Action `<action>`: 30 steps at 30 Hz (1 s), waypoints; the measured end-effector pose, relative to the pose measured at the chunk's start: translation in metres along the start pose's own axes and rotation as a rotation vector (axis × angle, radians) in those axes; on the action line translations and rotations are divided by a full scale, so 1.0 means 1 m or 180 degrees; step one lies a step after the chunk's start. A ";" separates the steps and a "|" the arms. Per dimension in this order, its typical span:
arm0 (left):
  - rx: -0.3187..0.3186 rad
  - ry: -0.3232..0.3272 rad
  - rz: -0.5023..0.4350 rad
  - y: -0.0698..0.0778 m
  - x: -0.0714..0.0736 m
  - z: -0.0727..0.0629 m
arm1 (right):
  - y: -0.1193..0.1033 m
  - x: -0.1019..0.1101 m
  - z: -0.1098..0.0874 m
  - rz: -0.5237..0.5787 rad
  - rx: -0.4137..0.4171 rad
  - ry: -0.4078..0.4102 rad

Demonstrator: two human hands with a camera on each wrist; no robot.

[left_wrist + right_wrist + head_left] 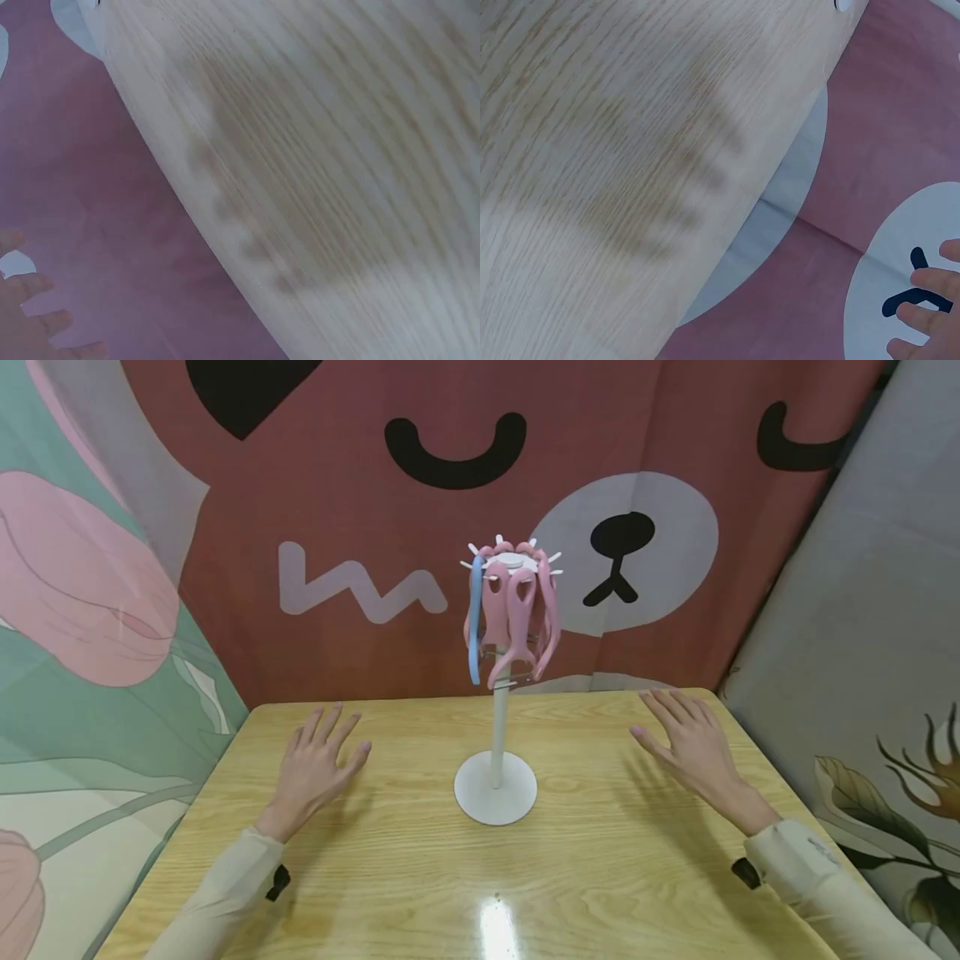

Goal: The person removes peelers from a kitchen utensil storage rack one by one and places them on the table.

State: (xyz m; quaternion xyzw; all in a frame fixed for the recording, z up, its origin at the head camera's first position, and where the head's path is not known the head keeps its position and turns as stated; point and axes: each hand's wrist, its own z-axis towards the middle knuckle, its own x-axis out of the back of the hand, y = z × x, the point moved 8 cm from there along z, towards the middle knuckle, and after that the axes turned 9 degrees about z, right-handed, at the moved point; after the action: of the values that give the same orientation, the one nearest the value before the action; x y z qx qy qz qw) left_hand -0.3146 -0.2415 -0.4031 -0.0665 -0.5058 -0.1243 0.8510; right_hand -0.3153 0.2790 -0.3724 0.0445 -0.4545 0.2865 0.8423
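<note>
In the head view a white stand point(498, 735) rises from a round base point(495, 806) at the middle of the table. Around its top ring of pegs hang several pink Y-shaped peelers point(519, 610) and a blue peeler point(475, 618), forked ends down, with thin metal strips across the forks. My left hand point(315, 768) is held to the left of the stand, fingers spread, holding nothing. On the other side my right hand point(693, 752) is likewise spread and holds nothing. Both cast shadows on the wood below them. Each wrist view catches only fingertips at a lower corner.
The light wood table point(420, 877) ends at a straight back edge just beyond the hands. Behind it hangs a reddish cloth point(337, 660) with a bear face. Printed cloths stand close along the left point(82, 718) and right point(847, 635) sides.
</note>
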 end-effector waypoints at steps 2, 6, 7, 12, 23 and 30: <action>0.0002 -0.0004 -0.0018 0.001 0.001 0.000 | -0.002 0.001 0.001 0.0007 0.0014 0.0011; 0.0030 -0.0056 -0.0058 0.003 0.000 0.000 | -0.005 0.003 0.004 0.0036 0.0060 0.0060; 0.0036 -0.0068 -0.0071 0.003 0.000 0.000 | -0.006 0.004 0.005 0.0038 0.0078 0.0081; 0.0027 -0.0049 -0.0109 0.004 -0.002 0.001 | -0.010 0.008 0.008 0.0068 0.0177 0.0189; 0.0011 -0.0035 -0.0234 0.008 -0.004 0.002 | -0.013 0.012 0.015 0.0114 0.0257 0.0333; 0.0068 -0.0034 -0.0315 0.008 -0.006 0.003 | -0.019 0.016 0.017 0.0273 0.0179 0.0378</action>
State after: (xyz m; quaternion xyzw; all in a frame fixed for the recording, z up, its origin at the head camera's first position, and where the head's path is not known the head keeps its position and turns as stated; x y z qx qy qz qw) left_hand -0.3176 -0.2320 -0.4071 -0.0330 -0.5143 -0.1605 0.8418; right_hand -0.3116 0.2648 -0.3466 0.0316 -0.3969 0.3371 0.8531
